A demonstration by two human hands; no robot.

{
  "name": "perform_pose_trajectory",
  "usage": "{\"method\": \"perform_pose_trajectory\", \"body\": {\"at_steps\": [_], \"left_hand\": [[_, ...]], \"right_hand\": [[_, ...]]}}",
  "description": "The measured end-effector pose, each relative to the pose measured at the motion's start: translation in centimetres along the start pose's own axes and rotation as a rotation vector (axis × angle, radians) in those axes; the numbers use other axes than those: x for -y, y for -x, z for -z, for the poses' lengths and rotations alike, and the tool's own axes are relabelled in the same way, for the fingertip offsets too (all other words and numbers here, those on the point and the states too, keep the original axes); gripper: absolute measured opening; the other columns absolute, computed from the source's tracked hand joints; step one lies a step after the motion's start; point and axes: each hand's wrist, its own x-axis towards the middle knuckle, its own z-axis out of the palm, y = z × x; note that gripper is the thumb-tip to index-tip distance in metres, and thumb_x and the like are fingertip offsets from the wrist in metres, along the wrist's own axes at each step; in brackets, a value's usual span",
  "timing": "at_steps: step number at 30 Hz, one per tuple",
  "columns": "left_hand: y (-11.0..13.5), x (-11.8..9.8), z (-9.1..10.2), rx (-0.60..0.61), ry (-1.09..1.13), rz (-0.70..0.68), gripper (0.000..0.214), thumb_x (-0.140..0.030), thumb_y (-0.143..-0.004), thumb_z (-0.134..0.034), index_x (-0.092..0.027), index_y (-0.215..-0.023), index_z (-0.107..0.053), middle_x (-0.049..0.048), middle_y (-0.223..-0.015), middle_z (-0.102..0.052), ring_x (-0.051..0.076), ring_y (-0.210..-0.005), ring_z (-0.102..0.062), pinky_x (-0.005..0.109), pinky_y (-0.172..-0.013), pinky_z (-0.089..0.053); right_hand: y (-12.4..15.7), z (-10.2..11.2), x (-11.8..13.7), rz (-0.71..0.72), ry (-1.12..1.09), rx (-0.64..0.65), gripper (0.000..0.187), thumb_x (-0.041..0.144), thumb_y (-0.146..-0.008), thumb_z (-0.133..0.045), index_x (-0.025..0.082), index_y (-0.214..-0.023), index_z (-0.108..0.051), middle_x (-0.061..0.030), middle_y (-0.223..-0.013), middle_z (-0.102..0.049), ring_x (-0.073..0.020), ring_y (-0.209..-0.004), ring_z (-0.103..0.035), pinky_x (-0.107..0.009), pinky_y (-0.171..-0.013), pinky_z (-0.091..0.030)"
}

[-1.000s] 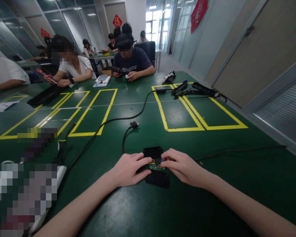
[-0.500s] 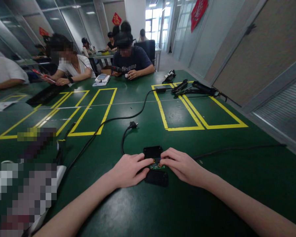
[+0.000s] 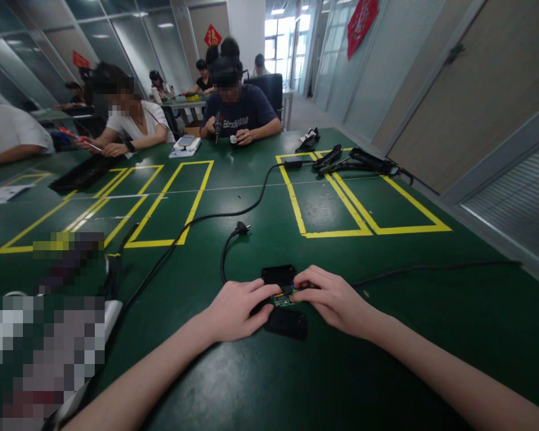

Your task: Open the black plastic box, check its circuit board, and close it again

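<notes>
Between my hands lies a small green circuit board with coloured parts on it. One black plastic case half sits just beyond the board, and another black case half lies on the near side. My left hand has its fingers closed around the board's left end, thumb below and index finger above. From the right, my right hand pinches at the board's other end. My fingertips hide both ends of the board.
A black cable with a plug runs from behind my left hand. Another black cord stretches right. Black tool parts lie at the far right. Across the green table, a co-worker holds a power screwdriver; others sit left.
My right index finger has lifted slightly off the board's top, showing more of it. My left hand stays nearly still. The co-worker opposite has turned the screwdriver to point downward.
</notes>
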Motion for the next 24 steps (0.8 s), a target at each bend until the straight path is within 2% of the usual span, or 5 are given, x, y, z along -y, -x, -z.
{"method": "perform_pose_trajectory", "body": {"at_steps": [6,11,14,19,24], "left_hand": [[0.0,-0.2,-0.3,-0.013,0.017,0.005,0.030,-0.027,-0.102,-0.047,-0.024,-0.130,-0.060,0.0030,-0.095,-0.068,0.017,-0.080,-0.069,0.024,-0.069,-0.052],[0.0,-0.5,-0.7,-0.048,0.030,0.034,0.030,-0.025,-0.101,-0.048,-0.023,-0.129,-0.060,0.0038,-0.099,-0.071,0.019,-0.083,-0.071,0.027,-0.070,-0.053],[0.0,-0.7,-0.8,-0.066,0.044,0.067,0.030,-0.024,-0.100,-0.049,-0.023,-0.128,-0.061,0.0039,-0.100,-0.072,0.020,-0.086,-0.071,0.028,-0.073,-0.054],[0.0,-1.2,-0.9,-0.079,0.025,0.110,0.031,-0.024,-0.099,-0.049,-0.023,-0.127,-0.061,0.0046,-0.100,-0.071,0.021,-0.087,-0.069,0.030,-0.076,-0.056],[-0.2,-1.9,-1.2,-0.106,-0.018,0.121,0.030,-0.021,-0.097,-0.049,-0.022,-0.124,-0.064,0.0061,-0.097,-0.069,0.022,-0.090,-0.064,0.033,-0.080,-0.055]], "right_hand": [[-0.1,-0.1,0.1,-0.040,0.023,0.032,0.030,0.003,-0.097,-0.046,0.020,-0.102,-0.070,-0.0106,-0.107,-0.067,-0.0207,-0.097,-0.063,-0.032,-0.079,-0.054],[-0.2,-0.2,0.2,-0.020,0.098,0.016,0.029,0.003,-0.097,-0.043,0.018,-0.102,-0.067,-0.0117,-0.106,-0.068,-0.0216,-0.094,-0.063,-0.033,-0.077,-0.055],[-0.2,-0.3,0.2,-0.030,0.085,0.019,0.029,0.005,-0.098,-0.044,0.018,-0.108,-0.067,-0.0119,-0.108,-0.069,-0.0216,-0.095,-0.065,-0.034,-0.078,-0.057],[-0.2,-0.3,-0.1,-0.128,0.079,-0.016,0.024,0.012,-0.098,-0.054,0.019,-0.118,-0.064,-0.0111,-0.108,-0.071,-0.0230,-0.095,-0.068,-0.036,-0.080,-0.058],[0.0,-0.2,-0.5,-0.189,0.086,0.010,0.011,0.017,-0.100,-0.056,0.020,-0.109,-0.061,-0.0082,-0.097,-0.070,-0.0221,-0.087,-0.066,-0.034,-0.074,-0.056]]}}
